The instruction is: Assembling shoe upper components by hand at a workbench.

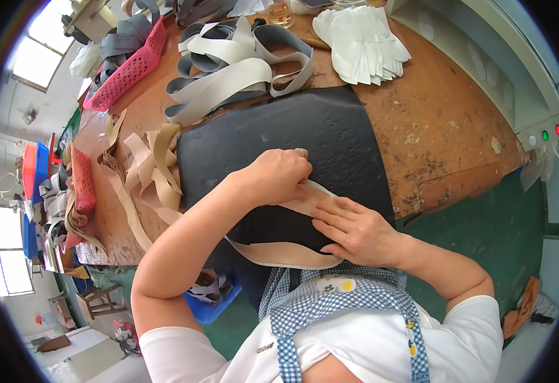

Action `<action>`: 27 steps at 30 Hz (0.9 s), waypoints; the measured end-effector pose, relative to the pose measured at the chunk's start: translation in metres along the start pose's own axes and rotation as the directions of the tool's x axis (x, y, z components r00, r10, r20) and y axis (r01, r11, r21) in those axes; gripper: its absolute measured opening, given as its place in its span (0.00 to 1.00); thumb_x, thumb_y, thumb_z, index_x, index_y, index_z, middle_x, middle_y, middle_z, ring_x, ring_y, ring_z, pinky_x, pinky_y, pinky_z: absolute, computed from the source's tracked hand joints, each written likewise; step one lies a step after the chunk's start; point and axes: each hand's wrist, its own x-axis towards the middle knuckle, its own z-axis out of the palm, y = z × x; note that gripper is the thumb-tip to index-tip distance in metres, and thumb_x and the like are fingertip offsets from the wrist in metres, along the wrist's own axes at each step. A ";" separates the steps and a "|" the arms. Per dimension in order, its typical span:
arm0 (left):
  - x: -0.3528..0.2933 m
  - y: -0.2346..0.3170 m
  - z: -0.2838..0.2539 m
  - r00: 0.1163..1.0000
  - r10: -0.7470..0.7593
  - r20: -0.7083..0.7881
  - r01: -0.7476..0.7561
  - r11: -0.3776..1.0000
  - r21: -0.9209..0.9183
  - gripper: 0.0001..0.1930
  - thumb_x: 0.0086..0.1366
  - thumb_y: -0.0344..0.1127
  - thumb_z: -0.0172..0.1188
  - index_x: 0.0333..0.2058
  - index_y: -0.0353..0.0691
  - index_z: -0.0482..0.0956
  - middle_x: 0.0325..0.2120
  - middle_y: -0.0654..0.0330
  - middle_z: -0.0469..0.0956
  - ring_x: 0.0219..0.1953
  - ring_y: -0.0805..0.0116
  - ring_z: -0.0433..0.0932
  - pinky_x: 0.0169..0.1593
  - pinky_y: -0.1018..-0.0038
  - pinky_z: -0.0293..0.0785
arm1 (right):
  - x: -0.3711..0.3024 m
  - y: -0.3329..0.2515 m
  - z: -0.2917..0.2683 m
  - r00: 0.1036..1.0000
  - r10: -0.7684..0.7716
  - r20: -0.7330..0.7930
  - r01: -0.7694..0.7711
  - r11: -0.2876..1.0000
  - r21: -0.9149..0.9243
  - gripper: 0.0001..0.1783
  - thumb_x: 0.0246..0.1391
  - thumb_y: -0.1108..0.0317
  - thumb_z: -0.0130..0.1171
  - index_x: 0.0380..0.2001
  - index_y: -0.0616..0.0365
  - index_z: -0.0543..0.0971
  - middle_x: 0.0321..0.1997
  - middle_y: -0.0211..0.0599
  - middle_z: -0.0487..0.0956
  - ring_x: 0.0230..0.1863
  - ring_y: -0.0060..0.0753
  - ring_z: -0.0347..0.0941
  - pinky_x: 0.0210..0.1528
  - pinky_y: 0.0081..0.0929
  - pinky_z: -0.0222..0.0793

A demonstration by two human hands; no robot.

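A beige strip (pixel 286 255) with a white edge lies on the black mat (pixel 228 147) in front of me, and part of it curves in a loop near my apron. My left hand (pixel 276 175) is closed, its curled fingers at the upper end of the strip; what is under the fingertips is partly hidden. My right hand (pixel 366 233) lies with fingers stretched out flat over the strip, just right of and nearer than the left one. The thumb of that hand touches the end of the near curve.
Grey and cream strips (pixel 228 83) lie coiled beyond the mat, beside a stack of white cut pieces (pixel 359 45). Tan strips (pixel 155 159) hang loosely at the left. A pink basket (pixel 129 70) holds grey strips. A glass (pixel 279 13) stands at the far edge, and a machine panel (pixel 544 132) is at right.
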 end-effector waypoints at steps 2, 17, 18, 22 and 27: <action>-0.003 -0.010 -0.006 0.998 -0.044 -0.033 0.044 0.999 -0.017 0.13 0.50 0.36 0.71 0.28 0.35 0.78 0.32 0.53 0.76 0.37 0.51 0.79 0.42 0.61 0.75 | 0.000 0.001 0.000 1.000 0.016 0.012 -0.017 0.999 0.039 0.26 0.51 0.57 0.67 0.50 0.63 0.80 0.58 0.45 0.78 0.63 0.40 0.73 0.67 0.44 0.64; -0.015 -0.037 -0.007 0.982 -0.184 -0.034 0.175 0.967 -0.185 0.12 0.54 0.35 0.69 0.32 0.36 0.78 0.29 0.51 0.80 0.35 0.50 0.80 0.40 0.63 0.75 | 0.009 -0.020 -0.013 0.978 0.101 0.180 -0.031 0.935 -0.354 0.36 0.54 0.47 0.62 0.56 0.69 0.74 0.58 0.52 0.77 0.65 0.46 0.70 0.72 0.57 0.49; -0.015 -0.037 -0.005 0.988 -0.135 -0.071 0.120 0.976 -0.182 0.10 0.55 0.34 0.68 0.33 0.36 0.79 0.29 0.51 0.79 0.34 0.49 0.79 0.39 0.62 0.75 | 0.010 -0.017 -0.018 0.979 0.103 0.177 -0.032 0.932 -0.361 0.36 0.54 0.47 0.62 0.56 0.69 0.74 0.58 0.52 0.77 0.65 0.46 0.70 0.72 0.57 0.49; -0.035 -0.025 -0.007 0.960 0.054 -0.273 -0.090 0.989 -0.121 0.07 0.57 0.32 0.66 0.32 0.36 0.79 0.29 0.53 0.76 0.32 0.49 0.78 0.37 0.61 0.73 | 0.028 0.015 -0.042 0.950 0.279 -0.142 -0.268 0.959 0.090 0.21 0.55 0.60 0.64 0.48 0.63 0.78 0.40 0.43 0.82 0.46 0.45 0.79 0.61 0.51 0.65; -0.054 0.007 -0.034 0.856 0.085 -0.510 -0.138 0.988 -0.067 0.05 0.58 0.26 0.64 0.34 0.37 0.79 0.29 0.54 0.73 0.31 0.51 0.76 0.34 0.61 0.72 | 0.070 0.033 -0.027 0.969 0.249 -0.004 -0.246 0.960 0.133 0.10 0.57 0.65 0.62 0.32 0.59 0.75 0.23 0.47 0.78 0.28 0.52 0.80 0.34 0.40 0.76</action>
